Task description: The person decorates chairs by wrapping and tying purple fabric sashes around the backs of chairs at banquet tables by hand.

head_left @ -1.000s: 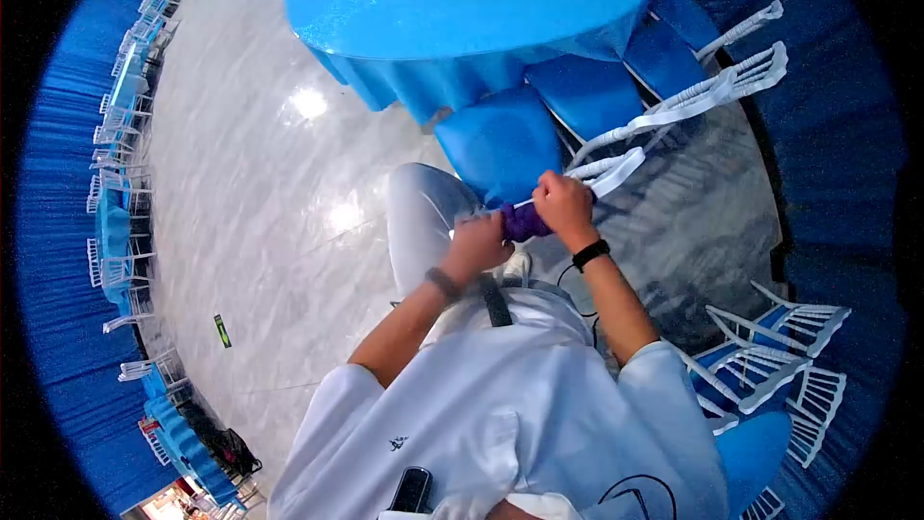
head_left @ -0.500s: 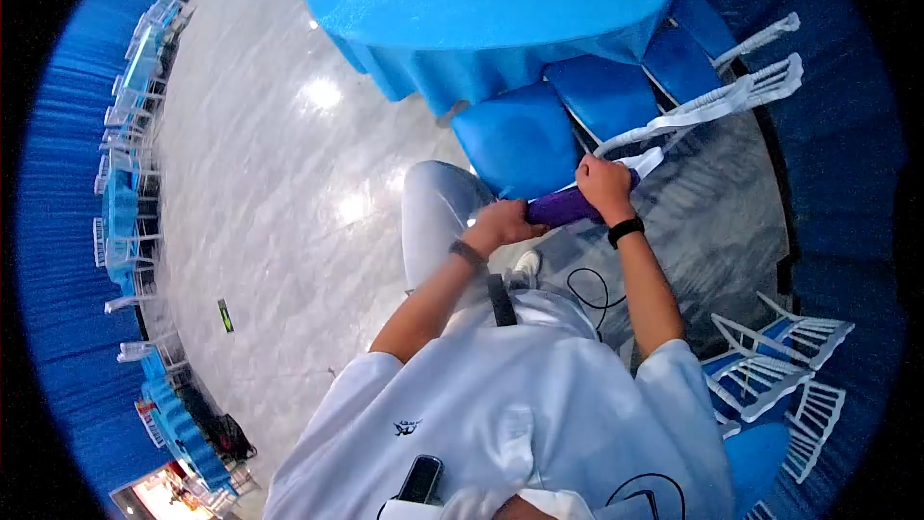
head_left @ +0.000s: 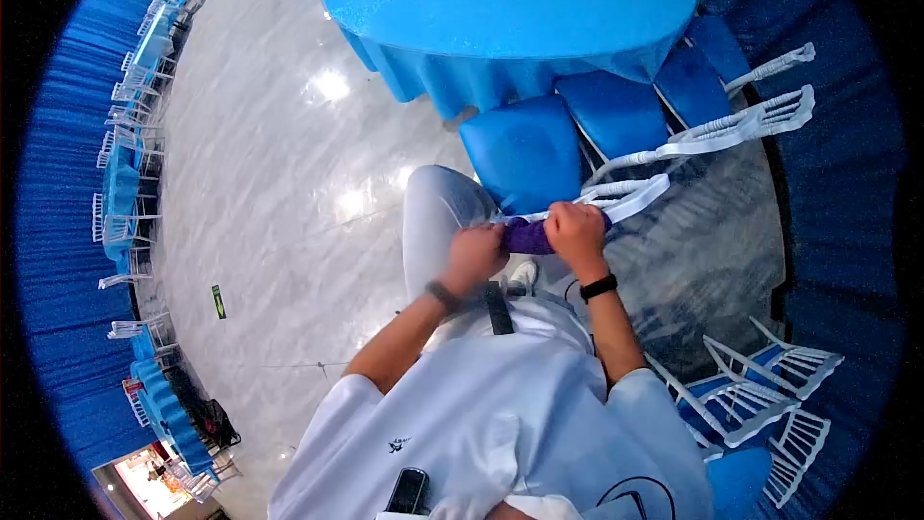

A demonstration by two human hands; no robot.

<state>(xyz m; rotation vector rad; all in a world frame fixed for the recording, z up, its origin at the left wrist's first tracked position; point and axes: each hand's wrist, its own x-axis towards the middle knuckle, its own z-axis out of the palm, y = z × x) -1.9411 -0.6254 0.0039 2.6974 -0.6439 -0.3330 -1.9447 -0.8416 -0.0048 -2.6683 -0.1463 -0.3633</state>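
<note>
A bunched purple cloth (head_left: 529, 237) stretches between my two hands, just in front of my body. My left hand (head_left: 475, 256) is closed round its left end and looks slightly blurred. Toward the other end, my right hand (head_left: 577, 233) grips the cloth from above, and a bit of purple shows past the knuckles. Both hands are beside the white back of the nearest chair, whose blue seat (head_left: 525, 154) lies just beyond them.
A round table (head_left: 510, 34) with a light blue cloth stands ahead, with blue-seated white chairs along its near right side. More white chairs (head_left: 746, 400) are at the lower right. Tables and chairs line a blue curtain (head_left: 67, 183) at the left.
The purple cloth looked longer and smoother half a second ago and is now shorter and more bunched. Both hands have shifted left and down in view, still on it. The view has moved slightly.
</note>
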